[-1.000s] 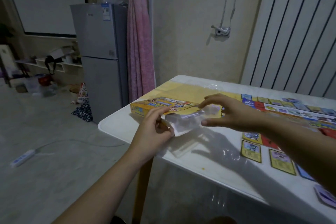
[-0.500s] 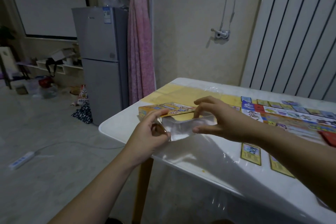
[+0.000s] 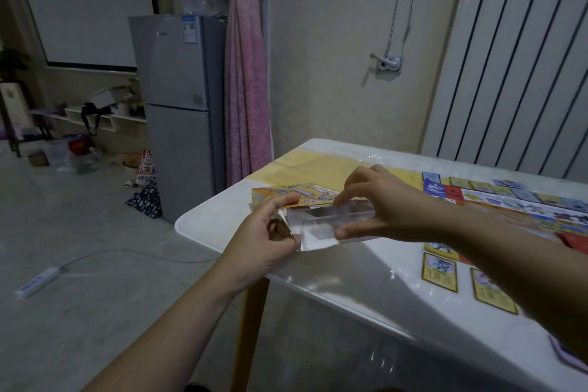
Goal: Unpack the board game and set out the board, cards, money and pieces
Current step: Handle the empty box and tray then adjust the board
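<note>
Over the table's (image 3: 366,280) near-left edge, just in front of the yellow game box (image 3: 286,192), the right hand (image 3: 381,204) grips a clear plastic case (image 3: 321,226) by its sides, steadying it while the left hand (image 3: 264,232) pinches its end flap, seemingly to open it.

The case (image 3: 331,221) at mid-frame is clear, glossy plastic. Behind it, the box (image 3: 286,191) is printed card. The table (image 3: 366,289) is white, smooth and shiny; its leg (image 3: 249,328) looks like wood. At upper left, the fridge (image 3: 178,99) is smooth grey metal and the curtain (image 3: 245,89) is pink cloth.
</note>
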The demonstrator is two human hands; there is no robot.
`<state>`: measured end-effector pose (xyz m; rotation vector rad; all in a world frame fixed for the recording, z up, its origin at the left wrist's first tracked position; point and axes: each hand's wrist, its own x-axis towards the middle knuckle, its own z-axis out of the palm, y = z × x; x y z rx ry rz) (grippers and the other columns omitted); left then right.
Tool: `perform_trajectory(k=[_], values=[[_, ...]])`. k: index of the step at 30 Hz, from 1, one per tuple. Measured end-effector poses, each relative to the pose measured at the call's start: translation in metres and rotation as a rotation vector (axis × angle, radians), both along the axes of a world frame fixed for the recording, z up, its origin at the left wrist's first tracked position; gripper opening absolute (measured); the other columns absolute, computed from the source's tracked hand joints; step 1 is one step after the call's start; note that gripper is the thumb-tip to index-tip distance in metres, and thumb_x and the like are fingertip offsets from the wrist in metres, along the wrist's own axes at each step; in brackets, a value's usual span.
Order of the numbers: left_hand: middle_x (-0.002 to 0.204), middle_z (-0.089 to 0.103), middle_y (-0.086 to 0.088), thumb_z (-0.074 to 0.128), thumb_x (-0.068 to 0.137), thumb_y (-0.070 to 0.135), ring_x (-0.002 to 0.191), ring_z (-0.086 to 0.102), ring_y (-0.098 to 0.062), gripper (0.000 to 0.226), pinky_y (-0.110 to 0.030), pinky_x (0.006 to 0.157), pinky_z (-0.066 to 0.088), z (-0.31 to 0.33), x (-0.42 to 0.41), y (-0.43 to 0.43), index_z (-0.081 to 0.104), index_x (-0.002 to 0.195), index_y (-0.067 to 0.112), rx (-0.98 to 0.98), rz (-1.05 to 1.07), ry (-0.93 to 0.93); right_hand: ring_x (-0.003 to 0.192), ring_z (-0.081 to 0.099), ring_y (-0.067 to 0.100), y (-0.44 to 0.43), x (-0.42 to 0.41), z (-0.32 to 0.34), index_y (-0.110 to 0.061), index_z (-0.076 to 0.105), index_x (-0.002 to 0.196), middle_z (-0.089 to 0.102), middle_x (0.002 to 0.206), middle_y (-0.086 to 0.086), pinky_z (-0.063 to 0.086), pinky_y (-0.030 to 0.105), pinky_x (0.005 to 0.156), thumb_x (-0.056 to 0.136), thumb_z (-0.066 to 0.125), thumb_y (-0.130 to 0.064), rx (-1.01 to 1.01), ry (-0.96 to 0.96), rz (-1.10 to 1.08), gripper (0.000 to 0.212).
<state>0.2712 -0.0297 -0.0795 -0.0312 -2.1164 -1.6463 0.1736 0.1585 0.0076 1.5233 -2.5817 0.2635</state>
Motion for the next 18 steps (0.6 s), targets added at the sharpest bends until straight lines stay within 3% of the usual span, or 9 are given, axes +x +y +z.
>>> perform_trajectory(k=[4,8,13,18], values=[[0.071,0.053,-0.002,0.067,0.068,0.010,0.061,0.043,-0.007,0.057,-0.024,0.061,0.039,0.002,0.002,-0.003,0.057,0.119,0.035,0.032,-0.026,0.001,0.110,0.037,0.003,0.008,-0.001,0.001,-0.033,0.056,0.116,0.046,0.116,-0.013,0.030,0.008,0.084,0.078,0.067,-0.051,-0.090,-0.120,0.039,0.044],[0.056,0.046,0.013,0.064,0.079,-0.007,0.058,0.039,-0.005,0.057,-0.019,0.056,0.034,0.005,0.001,0.000,0.056,0.118,0.034,0.019,-0.068,-0.012,0.117,0.040,0.007,0.004,-0.011,-0.007,-0.030,0.052,0.120,0.047,0.124,-0.009,0.031,0.019,0.091,0.080,0.070,-0.040,-0.141,-0.167,-0.024,0.045],[0.058,0.048,0.012,0.064,0.081,-0.006,0.060,0.041,-0.004,0.057,-0.016,0.059,0.037,0.009,0.006,0.005,0.054,0.124,0.031,0.014,-0.128,-0.034,0.112,0.047,0.015,-0.012,-0.021,-0.021,-0.023,0.050,0.127,0.047,0.125,0.000,0.036,0.022,0.084,0.075,0.075,-0.039,-0.229,-0.168,-0.169,0.059],[0.078,0.052,-0.009,0.068,0.073,0.007,0.066,0.045,-0.010,0.058,-0.020,0.063,0.040,0.007,0.008,-0.003,0.056,0.124,0.032,0.086,-0.100,-0.046,0.107,0.053,0.015,-0.016,-0.026,-0.027,-0.024,0.055,0.123,0.053,0.121,0.000,0.042,0.024,0.079,0.072,0.076,-0.045,-0.273,-0.244,-0.222,0.059]])
